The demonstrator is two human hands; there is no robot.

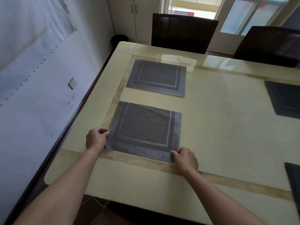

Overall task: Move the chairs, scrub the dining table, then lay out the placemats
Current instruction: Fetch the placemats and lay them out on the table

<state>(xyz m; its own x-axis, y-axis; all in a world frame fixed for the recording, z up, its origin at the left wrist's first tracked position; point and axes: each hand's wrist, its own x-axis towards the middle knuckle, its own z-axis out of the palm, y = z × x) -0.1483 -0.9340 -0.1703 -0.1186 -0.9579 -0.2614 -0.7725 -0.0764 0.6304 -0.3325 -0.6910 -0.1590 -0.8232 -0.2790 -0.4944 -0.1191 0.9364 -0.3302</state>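
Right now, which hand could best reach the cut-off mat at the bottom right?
Probably the right hand: it pinches the striped mat's right corner, nearer that edge mat; the left hand grips the left corner.

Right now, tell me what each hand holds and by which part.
Both hold the near placemat: the left hand pinches its left edge by the near corner, the right hand its near-right corner.
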